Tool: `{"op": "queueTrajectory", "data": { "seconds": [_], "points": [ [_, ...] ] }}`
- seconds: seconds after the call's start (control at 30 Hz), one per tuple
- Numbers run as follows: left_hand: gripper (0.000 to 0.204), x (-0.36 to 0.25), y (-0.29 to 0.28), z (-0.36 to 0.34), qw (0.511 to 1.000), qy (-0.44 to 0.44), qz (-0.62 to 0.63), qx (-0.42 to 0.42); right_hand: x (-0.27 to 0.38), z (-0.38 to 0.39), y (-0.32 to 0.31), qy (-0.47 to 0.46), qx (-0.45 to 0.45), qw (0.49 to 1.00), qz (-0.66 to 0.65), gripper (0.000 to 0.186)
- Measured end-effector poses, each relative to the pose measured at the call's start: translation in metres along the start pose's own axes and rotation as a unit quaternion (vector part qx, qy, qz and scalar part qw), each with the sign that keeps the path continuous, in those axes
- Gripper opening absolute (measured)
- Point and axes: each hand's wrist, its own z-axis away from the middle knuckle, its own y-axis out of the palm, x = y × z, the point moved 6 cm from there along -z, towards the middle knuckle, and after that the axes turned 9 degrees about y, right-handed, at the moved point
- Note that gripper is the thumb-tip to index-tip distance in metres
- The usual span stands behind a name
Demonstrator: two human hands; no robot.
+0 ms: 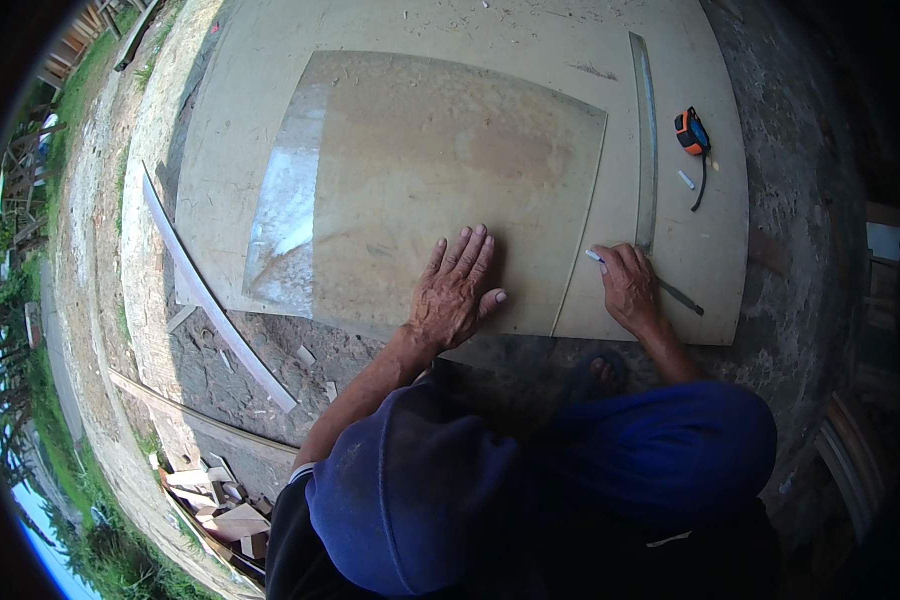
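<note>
A large sheet of clear glass (430,160) lies flat on a pale board, its left part bright with reflected sky. My left hand (452,290) rests palm down on the sheet near its front edge, fingers stretched out. To the right, just past the sheet's right edge, my right hand (630,290) is closed round a short white stick (593,255), perhaps a marker. A narrow glass strip (644,150) runs away from me beyond that hand. Beside the hand, a dark slim tool (682,297) lies on the board; its kind is unclear.
An orange and black tape measure (690,130) and a small white piece (686,180) lie at the board's (715,250) right side. Left of the board, a long curved strip (210,300) rests near its edge. Offcuts (220,500) fill a container at lower left.
</note>
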Motion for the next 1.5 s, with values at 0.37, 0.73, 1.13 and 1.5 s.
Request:
{"op": "queueTrajectory", "data": {
  "seconds": [0.37,0.73,1.13,1.5],
  "points": [
    [0.081,0.117,-0.048,0.129,0.898,-0.42,-0.124,-0.044,0.005,-0.001,0.002,0.012,0.009,1.0,0.024,0.03],
    [0.076,0.104,-0.031,0.051,0.961,-0.25,-0.051,-0.11,0.0,0.0,0.001,0.003,0.023,0.999,0.022,0.03],
    [0.067,0.159,-0.073,0.138,0.968,-0.232,-0.071,-0.07,-0.001,-0.002,0.007,0.016,0.041,0.998,0.035,0.031],
    [0.059,0.214,-0.083,0.133,0.956,-0.268,-0.106,-0.064,0.002,-0.003,0.006,0.016,0.025,0.999,0.025,0.031]
  ]
}}
